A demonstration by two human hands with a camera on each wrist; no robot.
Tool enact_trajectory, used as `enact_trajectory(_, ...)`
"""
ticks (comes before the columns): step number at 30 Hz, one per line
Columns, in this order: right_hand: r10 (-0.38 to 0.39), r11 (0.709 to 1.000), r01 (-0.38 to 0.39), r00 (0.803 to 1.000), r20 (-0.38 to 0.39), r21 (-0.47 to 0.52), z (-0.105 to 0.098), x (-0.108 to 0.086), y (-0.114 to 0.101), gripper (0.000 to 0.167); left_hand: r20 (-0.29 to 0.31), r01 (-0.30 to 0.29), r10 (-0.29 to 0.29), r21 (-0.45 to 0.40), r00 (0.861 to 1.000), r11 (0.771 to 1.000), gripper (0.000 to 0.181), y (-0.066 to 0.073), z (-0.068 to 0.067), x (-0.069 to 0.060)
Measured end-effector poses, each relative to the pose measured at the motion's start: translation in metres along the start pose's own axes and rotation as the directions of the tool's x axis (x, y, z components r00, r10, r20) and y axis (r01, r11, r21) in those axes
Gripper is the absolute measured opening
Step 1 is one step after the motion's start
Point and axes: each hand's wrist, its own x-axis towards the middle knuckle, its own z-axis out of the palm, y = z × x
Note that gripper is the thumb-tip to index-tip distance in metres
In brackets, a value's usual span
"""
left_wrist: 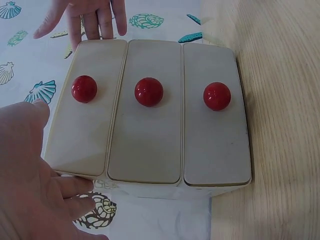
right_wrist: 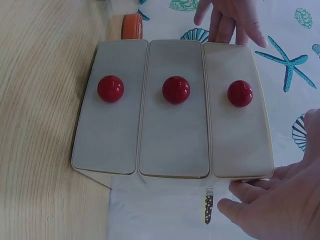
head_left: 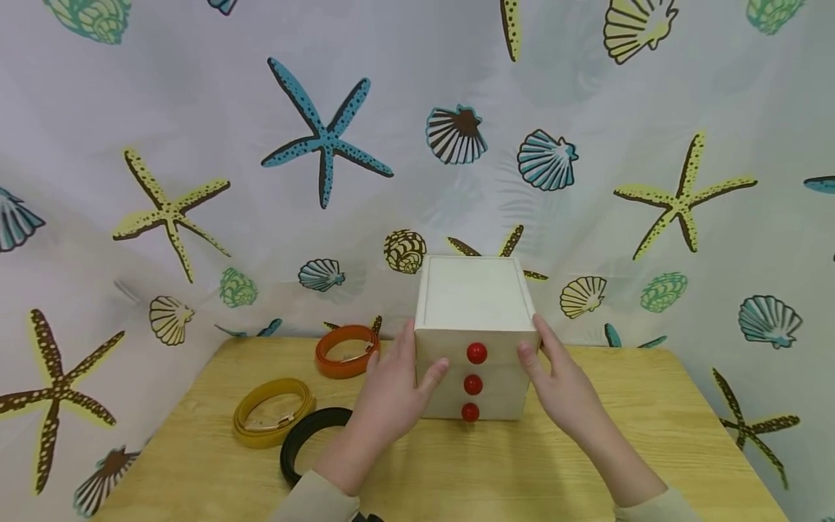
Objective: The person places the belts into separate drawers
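Observation:
A small white chest of drawers (head_left: 477, 293) with three drawers stands near the back of the wooden table. Each drawer front bears a round red knob (head_left: 477, 353). My left hand (head_left: 396, 388) is at the chest's left side, its thumb in front of the front face. On the opposite side, my right hand (head_left: 565, 384) touches near the upper front corner. Both wrist views show the closed drawer fronts (left_wrist: 145, 135) (right_wrist: 174, 135). Fingers of the right hand (left_wrist: 95, 17) look straight in the left wrist view. The far sides of both palms are hidden.
To the left on the table (head_left: 607, 435) lie three coiled belts: an orange belt (head_left: 329, 360), a yellow belt (head_left: 244, 428) and a black belt (head_left: 288, 451). The black belt is partly behind the left forearm. A cloth (head_left: 391, 58) printed with starfish and shells hangs behind the table.

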Motion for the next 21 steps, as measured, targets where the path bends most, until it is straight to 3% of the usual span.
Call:
enact_trajectory(8, -0.016, 1.000, 0.016, 1.000, 0.013, 0.012, -0.006, -0.004, 0.003, 0.078, -0.011, -0.008, 0.007, -0.042, 1.000, 0.999, 0.092, 0.000, 0.003, -0.001)
enact_trajectory(15, -0.076, 0.997, 0.077, 0.997, -0.012, 0.018, -0.011, -0.001, 0.006, 0.072, -0.014, 0.003, -0.006, -0.200, 1.000, 0.980, 0.076, -0.001, 0.006, -0.002)
enact_trajectory(21, -0.101, 0.994, 0.101, 0.995, -0.019, 0.035, -0.011, 0.009, 0.002, 0.073, -0.019, -0.008, 0.002, -0.279, 1.000, 0.960, 0.071, 0.000, 0.002, -0.001)
